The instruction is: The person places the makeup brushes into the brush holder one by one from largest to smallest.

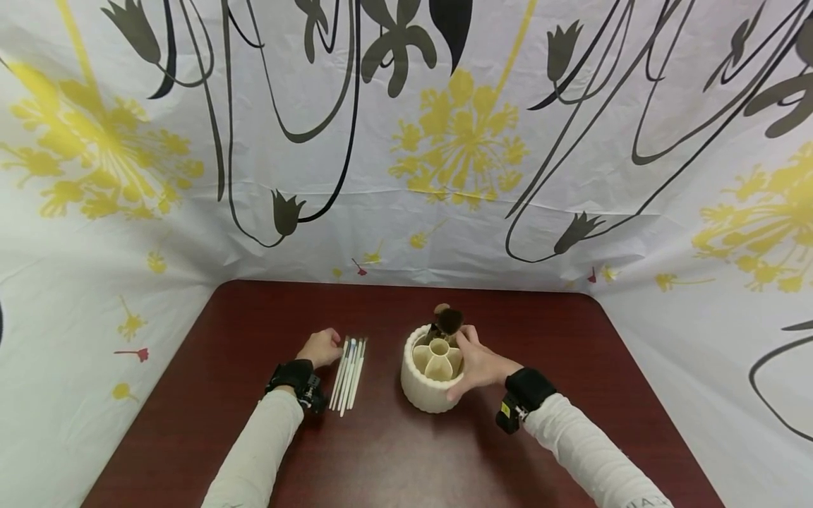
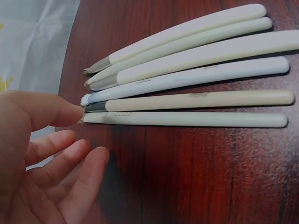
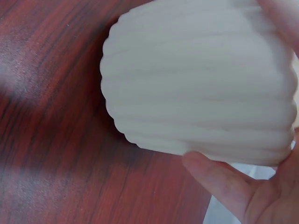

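Several slim makeup brushes [image 1: 348,377] with pale handles lie side by side on the table, left of centre. Their bristle tips face the far side. My left hand [image 1: 320,347] is beside those tips; in the left wrist view one fingertip [image 2: 74,113] touches the bristle end of the outermost brush [image 2: 187,119], while the other fingers are loosely bent. A cream ribbed brush holder [image 1: 427,395] with inner compartments stands upright at the middle. My right hand [image 1: 479,363] grips its right side, fingers spread around the wall. Dark fluffy makeup brushes [image 1: 449,321] stick up from a rear compartment.
The dark red wooden table [image 1: 254,310] has rounded far corners. A white cloth [image 1: 356,233] with yellow and grey flower prints hangs behind and around it. Black wrist cameras [image 1: 298,381] are strapped to both wrists.
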{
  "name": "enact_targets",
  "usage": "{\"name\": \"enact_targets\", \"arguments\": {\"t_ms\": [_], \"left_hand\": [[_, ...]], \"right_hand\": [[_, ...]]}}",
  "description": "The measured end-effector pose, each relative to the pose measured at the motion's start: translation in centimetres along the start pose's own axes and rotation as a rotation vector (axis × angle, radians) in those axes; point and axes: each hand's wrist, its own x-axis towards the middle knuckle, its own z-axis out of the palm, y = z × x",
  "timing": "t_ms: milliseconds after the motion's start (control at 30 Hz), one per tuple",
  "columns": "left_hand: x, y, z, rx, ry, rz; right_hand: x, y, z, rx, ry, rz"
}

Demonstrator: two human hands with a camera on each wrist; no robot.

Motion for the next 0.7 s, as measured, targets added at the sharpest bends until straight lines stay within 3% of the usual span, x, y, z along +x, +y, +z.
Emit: {"name": "enact_targets", "arguments": {"t_ms": [233, 400, 567, 700], "left_hand": [[0.1, 0.0, 0.2, 0.025, -0.007, -0.004], [0.1, -0.1, 0.4, 0.041, -0.001, 0.012], [0.0, -0.2, 0.7, 0.036, -0.002, 0.004], [-0.1, -0.1, 0.8, 0.003, -0.01, -0.005]], "right_hand": [[0.3, 0.3, -0.1, 0.021, -0.023, -0.003], [0.0, 0.6, 0.2, -0.017, 0.066, -0.072], [-0.5, 0.5, 1.2, -0.075, 0.165, -0.017], [-0.7, 0.6, 1.9, -0.084, 0.194, 0.015]]}}
